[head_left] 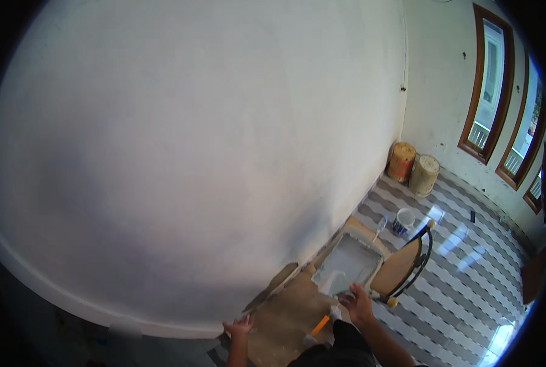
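My left hand (pixel 240 326) is open, its fingers spread, close to the lower edge of the white wall (pixel 224 153). It holds nothing that I can see. My right hand (pixel 357 304) is at the near right corner of a shallow grey tray (pixel 349 262), thumb and fingers apart. Whether the fingertips touch the tray's rim is hard to tell. Pale, wet-looking material lies in the tray's near part. Between my arms, a tool with an orange handle (pixel 321 325) lies low by my feet; its other end is unclear.
A chair with a curved black frame (pixel 426 257) stands right of the tray. Beyond it are a white bucket (pixel 403 221) and a clear bottle-like object (pixel 381 225). Two stained round containers (pixel 401 161) stand in the far corner. Brown sheeting (pixel 285 324) covers floor along the wall.
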`<move>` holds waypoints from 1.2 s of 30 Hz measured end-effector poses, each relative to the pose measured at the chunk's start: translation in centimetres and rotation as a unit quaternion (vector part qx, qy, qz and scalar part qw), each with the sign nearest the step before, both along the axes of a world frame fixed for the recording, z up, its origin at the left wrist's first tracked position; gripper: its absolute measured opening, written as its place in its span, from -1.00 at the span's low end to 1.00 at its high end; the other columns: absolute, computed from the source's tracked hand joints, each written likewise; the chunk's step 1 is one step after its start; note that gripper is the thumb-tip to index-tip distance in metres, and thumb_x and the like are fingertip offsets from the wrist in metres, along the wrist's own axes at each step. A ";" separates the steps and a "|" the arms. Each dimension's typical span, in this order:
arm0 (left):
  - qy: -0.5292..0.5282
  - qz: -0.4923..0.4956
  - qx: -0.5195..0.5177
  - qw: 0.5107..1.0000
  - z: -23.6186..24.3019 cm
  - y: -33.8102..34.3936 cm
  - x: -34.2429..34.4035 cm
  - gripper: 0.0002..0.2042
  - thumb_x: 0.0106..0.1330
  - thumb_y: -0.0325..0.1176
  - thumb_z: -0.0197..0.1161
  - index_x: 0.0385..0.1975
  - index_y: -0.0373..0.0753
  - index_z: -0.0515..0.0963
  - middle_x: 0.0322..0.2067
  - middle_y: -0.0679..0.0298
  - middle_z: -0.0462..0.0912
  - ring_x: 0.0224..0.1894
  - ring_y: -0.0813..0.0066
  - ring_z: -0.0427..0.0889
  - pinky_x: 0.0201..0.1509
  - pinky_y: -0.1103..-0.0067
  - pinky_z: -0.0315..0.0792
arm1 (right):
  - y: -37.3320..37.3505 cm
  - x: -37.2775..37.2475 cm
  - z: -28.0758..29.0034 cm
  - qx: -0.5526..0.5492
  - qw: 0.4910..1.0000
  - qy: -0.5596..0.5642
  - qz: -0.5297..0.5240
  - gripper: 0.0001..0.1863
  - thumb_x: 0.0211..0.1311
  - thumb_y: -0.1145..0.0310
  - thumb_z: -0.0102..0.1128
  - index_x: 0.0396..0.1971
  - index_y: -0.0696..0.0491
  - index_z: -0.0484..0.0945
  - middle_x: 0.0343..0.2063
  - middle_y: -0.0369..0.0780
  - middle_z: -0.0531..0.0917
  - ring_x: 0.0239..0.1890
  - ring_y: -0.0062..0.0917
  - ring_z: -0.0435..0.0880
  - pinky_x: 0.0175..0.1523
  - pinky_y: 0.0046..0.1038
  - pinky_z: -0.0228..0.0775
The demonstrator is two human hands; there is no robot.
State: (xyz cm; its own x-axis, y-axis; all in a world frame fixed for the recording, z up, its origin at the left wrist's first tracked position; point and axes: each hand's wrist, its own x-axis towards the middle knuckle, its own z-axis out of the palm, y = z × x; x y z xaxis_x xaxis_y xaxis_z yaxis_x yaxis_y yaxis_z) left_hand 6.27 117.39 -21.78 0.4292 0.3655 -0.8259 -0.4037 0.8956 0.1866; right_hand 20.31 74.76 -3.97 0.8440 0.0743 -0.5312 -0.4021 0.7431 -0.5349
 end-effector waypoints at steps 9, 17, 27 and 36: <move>-0.359 -0.150 0.257 0.885 -1.7 4.3 -11.4 -0.03 0.07 0.47 -0.07 0.45 0.13 -0.17 0.44 0.13 -0.06 0.46 0.02 -0.06 0.35 -0.08 -0.08 | -0.6 -3.1 -4.2 -0.011 0.999 0.022 0.040 -0.72 0.24 0.34 0.16 -0.06 -0.10 0.42 -0.22 -0.29 0.55 -0.27 -0.33 0.66 -0.16 -0.21 0.53; -0.065 -0.043 0.100 0.992 9.9 -1.3 -5.1 -0.21 0.20 0.25 0.05 0.37 -0.02 0.06 0.33 0.05 0.24 0.38 -0.01 0.17 0.33 -0.08 0.07 | 2.5 4.8 -11.7 -0.090 0.993 0.025 0.073 -0.63 0.27 0.34 0.22 0.04 0.15 0.52 -0.10 -0.13 0.64 -0.14 -0.40 0.68 0.00 -0.35 0.57; 0.024 -0.085 0.038 0.995 1.3 -8.5 -6.1 -0.33 0.30 0.21 0.00 0.24 -0.18 0.31 0.35 0.05 0.22 0.44 0.04 0.05 0.40 -0.04 -0.01 | 3.7 6.9 -26.7 -0.288 0.944 0.153 0.053 -0.70 0.19 0.45 0.28 -0.05 0.09 0.63 -0.39 -0.27 0.69 -0.41 -0.59 0.64 -0.24 -0.54 0.51; 0.139 -0.142 -0.048 0.979 -9.7 -13.7 -9.4 -0.39 0.33 0.15 0.00 0.28 -0.07 0.27 0.32 0.09 0.28 0.37 0.05 0.20 0.35 -0.01 0.09 | -0.5 20.5 -35.7 -0.718 0.653 -0.238 0.040 -0.69 0.04 0.45 0.38 -0.15 -0.01 0.69 -0.30 -0.10 0.72 -0.28 -0.29 0.71 -0.18 -0.39 0.51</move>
